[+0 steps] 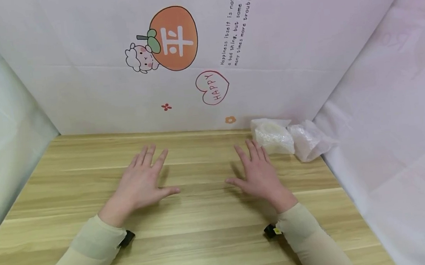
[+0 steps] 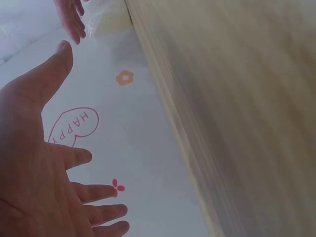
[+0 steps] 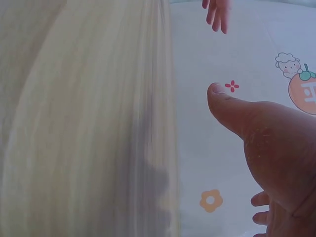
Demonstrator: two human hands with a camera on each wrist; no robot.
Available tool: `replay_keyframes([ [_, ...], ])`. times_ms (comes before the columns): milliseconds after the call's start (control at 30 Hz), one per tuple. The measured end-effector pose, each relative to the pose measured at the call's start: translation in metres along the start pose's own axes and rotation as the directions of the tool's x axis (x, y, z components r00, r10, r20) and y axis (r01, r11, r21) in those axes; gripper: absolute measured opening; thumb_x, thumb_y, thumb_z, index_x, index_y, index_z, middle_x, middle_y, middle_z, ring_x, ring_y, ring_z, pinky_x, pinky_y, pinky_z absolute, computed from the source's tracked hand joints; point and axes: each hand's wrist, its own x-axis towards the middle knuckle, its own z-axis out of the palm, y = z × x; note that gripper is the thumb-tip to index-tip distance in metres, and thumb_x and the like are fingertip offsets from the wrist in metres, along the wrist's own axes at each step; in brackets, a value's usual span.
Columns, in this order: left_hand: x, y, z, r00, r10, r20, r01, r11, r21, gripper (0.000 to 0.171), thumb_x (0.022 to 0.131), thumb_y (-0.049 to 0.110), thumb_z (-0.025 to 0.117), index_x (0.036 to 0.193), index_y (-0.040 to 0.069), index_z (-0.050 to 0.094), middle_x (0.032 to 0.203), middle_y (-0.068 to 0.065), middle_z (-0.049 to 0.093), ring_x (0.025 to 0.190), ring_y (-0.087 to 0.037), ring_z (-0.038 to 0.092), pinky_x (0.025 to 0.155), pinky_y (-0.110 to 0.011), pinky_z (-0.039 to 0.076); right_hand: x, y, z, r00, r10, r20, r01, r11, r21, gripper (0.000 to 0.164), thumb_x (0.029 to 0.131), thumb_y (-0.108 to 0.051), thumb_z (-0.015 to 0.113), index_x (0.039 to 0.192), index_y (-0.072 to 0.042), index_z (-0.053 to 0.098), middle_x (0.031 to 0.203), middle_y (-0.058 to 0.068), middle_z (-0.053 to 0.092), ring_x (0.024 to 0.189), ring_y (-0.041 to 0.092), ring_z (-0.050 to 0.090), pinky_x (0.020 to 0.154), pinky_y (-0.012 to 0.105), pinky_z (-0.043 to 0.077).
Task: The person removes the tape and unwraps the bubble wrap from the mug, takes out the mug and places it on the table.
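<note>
My left hand [image 1: 139,183] is held over the left half of the wooden table [image 1: 207,235], fingers straight and spread, thumb pointing inward. Nothing is in it. On the other side my right hand [image 1: 258,174] is spread in the same way, also holding nothing, its thumb toward the left. Just beyond the right fingertips lies a bubble-wrapped bundle [image 1: 273,136], its contents hidden by the wrap. A second bubble-wrapped bundle [image 1: 309,139] leans against it on the right. In the left wrist view the palm and stretched fingers show above the table's level.
A white printed cloth [image 1: 277,88] rises along the table's back edge, bearing an orange fruit drawing [image 1: 176,61] and a red heart [image 1: 213,87]. White sheets flank both sides. A small black device [image 1: 126,239] sits at the left cuff and another black device [image 1: 271,231] at the right.
</note>
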Motion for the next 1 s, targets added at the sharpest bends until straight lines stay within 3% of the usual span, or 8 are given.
replay_keyframes([
  [633, 0.020, 0.009, 0.011, 0.999, 0.033, -0.014, -0.033, 0.998, -0.057, 0.120, 0.093, 0.087, 0.065, 0.177, 0.010, 0.027, 0.179, -0.032, 0.021, 0.165, -0.053, 0.022, 0.132, -0.066, 0.027, 0.000, 0.034, -0.012, 0.993, 0.070, -0.092, -0.068, 0.997, 0.029, 0.118, 0.092, -0.069, 0.082, 0.177, -0.011, 0.024, 0.179, 0.032, 0.017, 0.167, 0.054, 0.011, 0.131, 0.074, 0.020],
  [1000, 0.040, 0.019, 0.014, 0.999, 0.051, 0.009, -0.050, 0.996, -0.074, 0.121, 0.092, 0.088, 0.064, 0.177, 0.009, 0.027, 0.180, -0.031, 0.020, 0.166, -0.052, 0.021, 0.132, -0.065, 0.027, -0.004, 0.071, -0.017, 0.980, 0.150, -0.134, -0.141, 0.987, 0.075, 0.116, 0.092, -0.063, 0.086, 0.176, -0.010, 0.026, 0.180, 0.031, 0.014, 0.168, 0.052, 0.008, 0.132, 0.075, 0.015],
])
